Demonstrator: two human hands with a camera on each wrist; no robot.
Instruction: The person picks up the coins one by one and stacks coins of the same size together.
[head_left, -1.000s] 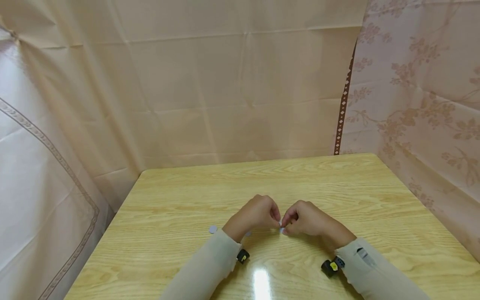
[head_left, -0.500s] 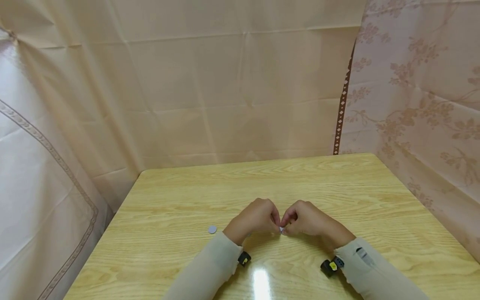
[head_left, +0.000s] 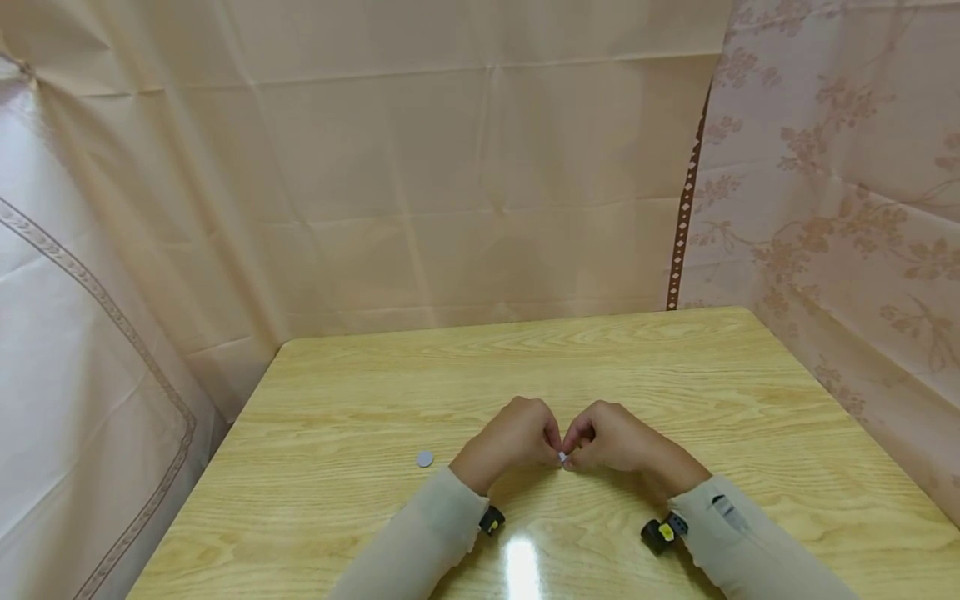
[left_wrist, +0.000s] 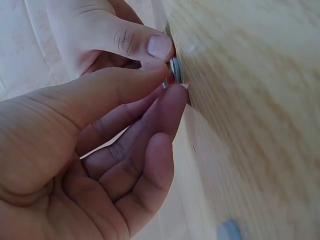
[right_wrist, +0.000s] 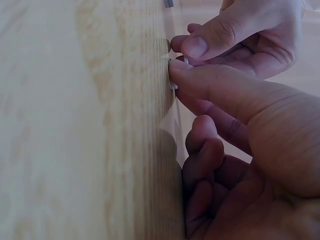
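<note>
My left hand (head_left: 517,433) and right hand (head_left: 618,437) meet fingertip to fingertip low over the wooden table (head_left: 360,392). Between them shows a small pale piece (head_left: 563,457). The left wrist view has a short stack of thin grey discs (left_wrist: 175,70) at the right thumb, close to the tabletop; the right thumb and index finger grip it. A thin disc (right_wrist: 186,60), seen edge-on in the right wrist view, is pinched by my left thumb and index finger. Fingers cover most of both pieces. A flat grey disc (head_left: 425,459) lies left of my left forearm.
Another grey disc (left_wrist: 228,231) lies on the table at the bottom of the left wrist view. Beige cloth (head_left: 465,167) hangs behind the table, and flowered cloth (head_left: 847,208) hangs on the right. Light glares off the tabletop near the front.
The left hand has dropped slightly, its fingertips now closer to the right hand's. A second disc beside the left wrist is now hidden behind the forearm. The right hand has barely moved.
</note>
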